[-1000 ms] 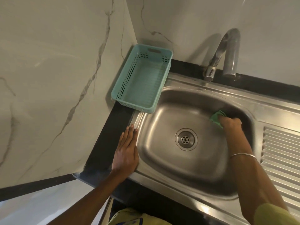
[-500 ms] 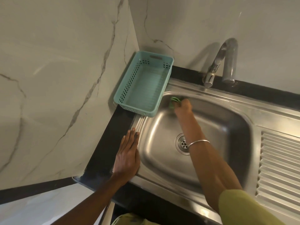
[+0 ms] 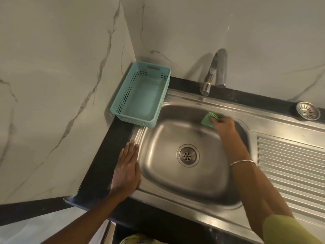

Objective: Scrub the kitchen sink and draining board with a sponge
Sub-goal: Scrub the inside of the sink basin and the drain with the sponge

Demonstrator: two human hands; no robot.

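**A:** Green sponge (image 3: 207, 119) pressed flat vs the far wall of the steel sink (image 3: 168, 175), upper-right part of the basin, just below the back rim. Bit motion-blurred tbh.

**B:** Gripped by the right hand (image 3: 223, 123)? Looks like fingers curled over the sponge's right edge, knuckles up, thumb not visible.

**A:** Yep, curled round it. Forearm reaching diagonally across the bowl from the near-right corner, thin silver bangle (image 3: 242, 162) on the wrist.

**B:** Left hand (image 3: 127, 169)?

**A:** Lying flat, palm down, fingers straight & together, holding nothing. Resting half on the sink's left rim, half on the black countertop (image 3: 105, 164). Fingertips pointing away, toward the basket.

**B:** Drain (image 3: 187, 155) sitting at the middle of the basin floor, uncovered, well apart from the sponge. Ribbed draining board (image 3: 290, 164) to the right of the bowl, forearm just beside its left edge.

**A:** Loose metal strainer (image 3: 307, 110) up at the far right, on the back ledge behind the board.

**B:** Chrome tap (image 3: 215, 71) behind the bowl, spout curving down over the back rim, left of the sponge.

**A:** Teal plastic basket (image 3: 121, 95) in the back-left corner, near end overhanging the sink's corner a bit. Marble-look wall (image 3: 52, 85) on the left & behind. Yellow-green sleeve (image 3: 288, 229) on the right arm at bottom right.
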